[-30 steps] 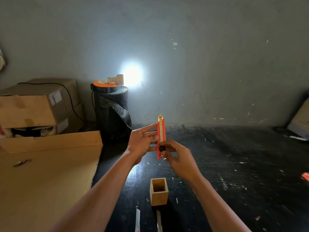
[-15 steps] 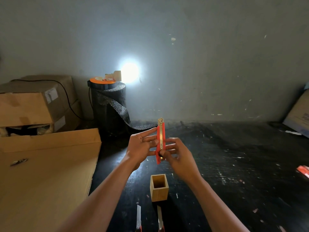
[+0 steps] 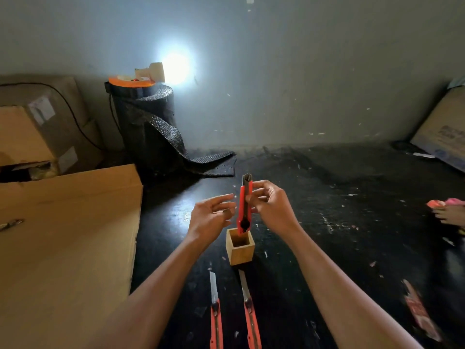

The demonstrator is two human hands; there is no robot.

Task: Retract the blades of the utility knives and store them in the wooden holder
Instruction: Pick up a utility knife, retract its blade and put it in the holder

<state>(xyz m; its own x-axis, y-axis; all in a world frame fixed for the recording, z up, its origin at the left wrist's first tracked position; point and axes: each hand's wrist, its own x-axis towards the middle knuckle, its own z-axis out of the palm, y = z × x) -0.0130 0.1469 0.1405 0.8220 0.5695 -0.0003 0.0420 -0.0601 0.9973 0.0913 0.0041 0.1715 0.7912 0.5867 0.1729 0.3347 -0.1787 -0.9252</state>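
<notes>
My right hand (image 3: 270,205) grips a red utility knife (image 3: 244,205) upright, blade drawn in, its lower end at the mouth of the square wooden holder (image 3: 239,248). Just left of the knife, my left hand (image 3: 211,217) hovers with fingers spread and holds nothing. Two more red utility knives lie on the black table in front of the holder, the left one (image 3: 216,313) and the right one (image 3: 249,311), both with their blades extended toward the holder.
A large cardboard sheet (image 3: 63,235) covers the table's left side, with cardboard boxes (image 3: 37,127) behind it. A black bubble-wrap roll (image 3: 148,127) stands at the back. Another person's hand (image 3: 450,212) with something pink shows at the right edge. A red wrapper (image 3: 420,311) lies near right.
My left hand has let go of the knife and opened. My right hand has lowered the knife from chest height down to the holder's opening. The view has tilted down.
</notes>
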